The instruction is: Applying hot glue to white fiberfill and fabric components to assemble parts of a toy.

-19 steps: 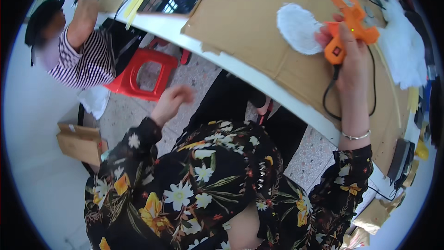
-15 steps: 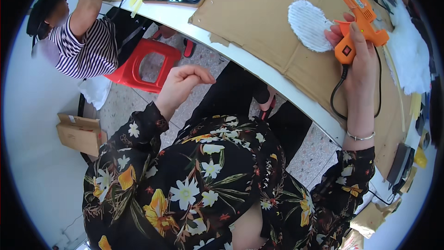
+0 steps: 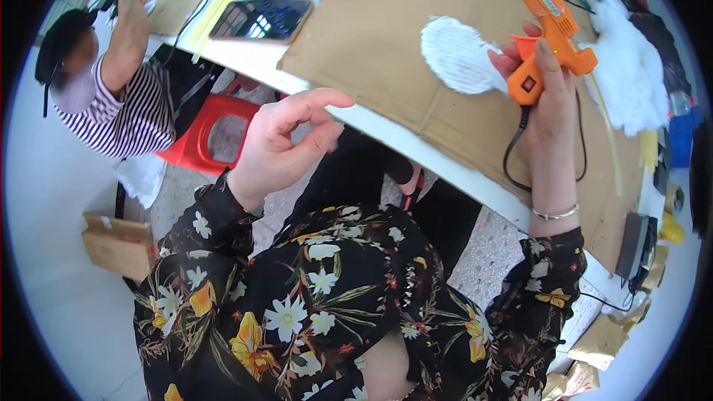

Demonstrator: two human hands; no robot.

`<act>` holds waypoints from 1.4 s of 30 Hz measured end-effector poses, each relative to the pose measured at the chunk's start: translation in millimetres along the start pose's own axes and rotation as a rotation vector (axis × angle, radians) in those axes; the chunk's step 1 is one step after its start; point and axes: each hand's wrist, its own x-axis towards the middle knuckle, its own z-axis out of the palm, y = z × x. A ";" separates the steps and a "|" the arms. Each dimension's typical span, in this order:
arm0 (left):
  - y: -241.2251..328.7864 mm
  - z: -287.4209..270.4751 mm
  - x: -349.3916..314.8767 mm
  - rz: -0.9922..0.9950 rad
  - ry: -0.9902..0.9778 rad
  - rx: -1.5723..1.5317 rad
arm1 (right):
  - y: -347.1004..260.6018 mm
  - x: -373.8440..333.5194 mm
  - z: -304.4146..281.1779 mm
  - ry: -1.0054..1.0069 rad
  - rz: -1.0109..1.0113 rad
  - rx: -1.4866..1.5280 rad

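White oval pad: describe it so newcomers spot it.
A large brown cardboard sheet covers part of the white table. On it, left of the right hand holding an orange glue gun, lies the white oval pad. Its flat, ridged shape distinguishes it from the loose white fluff farther right.

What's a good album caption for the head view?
Right hand holds an orange glue gun; left hand hovers empty.

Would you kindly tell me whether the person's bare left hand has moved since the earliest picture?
Yes: judged against the white table edge, the bare left hand has moved up the view, from below that edge to overlapping it.
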 end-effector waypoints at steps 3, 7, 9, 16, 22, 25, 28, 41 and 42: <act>12.1 23.4 40.4 0.382 0.020 0.101 | -17.5 5.3 -6.8 0.025 -0.038 0.036; 28.1 37.9 80.2 0.797 -0.047 0.402 | -38.7 10.4 -16.4 0.050 -0.067 0.091; 44.1 47.5 90.0 0.358 -0.103 0.420 | -48.5 11.3 -21.4 0.061 -0.084 0.121; 39.6 85.8 148.2 0.646 -0.356 0.533 | -75.4 9.7 -51.2 0.157 -0.208 0.081; 27.0 105.2 203.0 0.992 -0.395 0.640 | -77.7 39.4 -68.8 0.161 -0.229 -0.195; 19.9 108.7 219.3 1.053 -0.447 0.710 | -69.7 50.3 -77.6 0.133 -0.201 -0.264; 20.3 108.6 239.4 1.013 -0.555 0.729 | -59.0 61.7 -91.3 0.118 -0.187 -0.277; -15.7 110.1 343.1 1.028 -0.599 0.705 | -24.4 144.2 -134.1 0.092 -0.074 -0.249; -18.3 109.4 347.2 1.024 -0.594 0.692 | -23.3 147.9 -137.5 0.047 -0.088 -0.246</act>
